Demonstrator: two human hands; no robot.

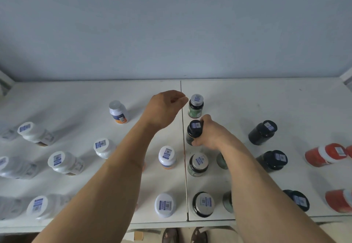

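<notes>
My right hand (210, 133) grips a dark bottle with a black cap (194, 130) around its body, near the seam between two white table tops. Just behind it stands a dark bottle with a silver cap and green label (196, 106). My left hand (165, 107) hovers left of that bottle, fingers loosely curled and holding nothing, fingertips close to its cap.
White bottles (62, 163) with barcode stickers stand across the left table (76, 98), one with an orange band (118, 112) at the back. Dark jars (262, 132) and red bottles (325, 154) fill the right side. A plain wall rises behind. The front edge (152, 225) is near my feet.
</notes>
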